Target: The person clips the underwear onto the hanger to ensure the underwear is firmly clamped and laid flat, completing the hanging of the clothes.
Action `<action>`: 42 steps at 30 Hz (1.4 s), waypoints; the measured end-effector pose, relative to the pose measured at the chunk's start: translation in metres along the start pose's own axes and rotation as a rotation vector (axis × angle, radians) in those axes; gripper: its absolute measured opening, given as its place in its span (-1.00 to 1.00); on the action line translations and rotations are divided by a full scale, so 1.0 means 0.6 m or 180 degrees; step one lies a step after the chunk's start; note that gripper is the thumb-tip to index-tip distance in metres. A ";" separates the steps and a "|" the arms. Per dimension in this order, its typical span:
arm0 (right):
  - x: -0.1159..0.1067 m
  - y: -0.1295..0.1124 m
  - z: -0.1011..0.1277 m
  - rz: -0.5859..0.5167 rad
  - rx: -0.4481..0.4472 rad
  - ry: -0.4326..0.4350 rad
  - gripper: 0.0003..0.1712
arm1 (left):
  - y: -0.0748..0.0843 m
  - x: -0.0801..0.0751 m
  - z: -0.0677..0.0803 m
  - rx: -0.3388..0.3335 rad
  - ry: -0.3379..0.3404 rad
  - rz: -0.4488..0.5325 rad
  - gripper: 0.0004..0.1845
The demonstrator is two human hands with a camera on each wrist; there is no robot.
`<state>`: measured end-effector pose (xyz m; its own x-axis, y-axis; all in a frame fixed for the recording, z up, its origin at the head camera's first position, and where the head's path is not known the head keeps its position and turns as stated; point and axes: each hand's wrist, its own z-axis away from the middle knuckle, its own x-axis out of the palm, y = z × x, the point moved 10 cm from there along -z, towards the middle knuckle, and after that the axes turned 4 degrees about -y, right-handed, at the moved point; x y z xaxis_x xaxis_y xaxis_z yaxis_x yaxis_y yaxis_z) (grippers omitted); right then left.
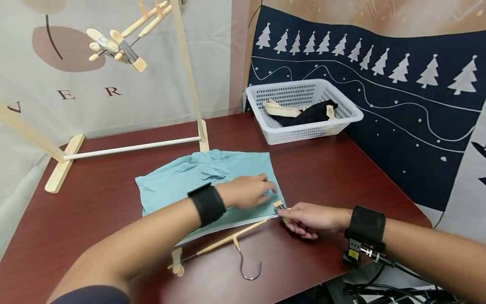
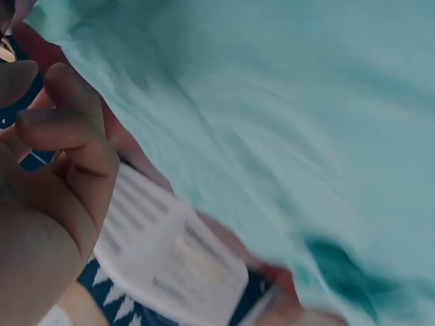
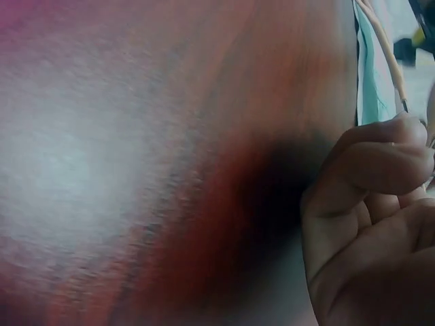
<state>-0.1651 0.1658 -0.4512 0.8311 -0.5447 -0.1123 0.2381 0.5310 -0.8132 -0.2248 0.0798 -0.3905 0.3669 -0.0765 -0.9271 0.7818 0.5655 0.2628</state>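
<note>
Head view: the left hand (image 1: 248, 191) rests flat, fingers straight, on the teal shirt (image 1: 182, 181) lying on the bench (image 1: 341, 169); the right hand (image 1: 309, 218) pinches the wooden clip hanger's (image 1: 228, 240) end clip at the shirt's edge.

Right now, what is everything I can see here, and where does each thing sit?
Garment: one, teal, flat mid-table.
Clip hanger: one, wooden, along garment's near edge.
Basket: one, white, far right, holding dark and cream cloth.
Rack: one, wooden, far left.
Hanging hangers: wooden, count unclear, on rack.
Table: one, reddish-brown.
Left hand: rests on garment.
Right hand: pinches hanger's clip.
</note>
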 end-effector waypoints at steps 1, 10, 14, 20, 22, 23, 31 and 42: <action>0.003 0.002 0.002 -0.0024 -0.0002 -0.0010 -0.28 | 0.007 0.003 -0.014 0.0054 -0.0064 0.0041 -0.65; 0.014 0.005 0.013 0.0068 -0.0072 -0.0107 -0.20 | 0.042 0.022 -0.075 0.0541 -0.0185 0.0026 -0.75; 0.014 0.008 0.013 0.0094 -0.0058 -0.0093 -0.21 | 0.041 0.023 -0.081 0.0642 -0.0146 0.0146 -0.85; 0.018 0.014 0.006 0.0077 -0.0103 -0.0121 -0.20 | 0.022 0.024 -0.087 0.0673 -0.0153 0.0685 -0.95; 0.018 0.014 0.003 0.0018 -0.0130 -0.0114 -0.20 | 0.007 0.025 -0.089 0.0583 -0.0240 0.1078 -0.96; 0.017 0.014 0.002 -0.0008 -0.0142 -0.0100 -0.20 | 0.000 0.026 -0.089 0.0515 -0.0319 0.1311 -0.97; 0.010 0.021 -0.005 -0.0362 -0.0172 0.0053 -0.37 | -0.043 0.056 -0.083 -0.0033 -0.0892 0.2312 -0.88; -0.005 0.023 -0.009 -0.0613 -0.0206 0.0201 -0.42 | -0.041 0.042 -0.084 0.0228 -0.0928 0.2428 -0.85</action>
<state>-0.1672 0.1709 -0.4650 0.7396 -0.6729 0.0147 0.3551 0.3716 -0.8578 -0.2599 0.1052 -0.4338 0.9194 0.0921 -0.3823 0.2908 0.4952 0.8187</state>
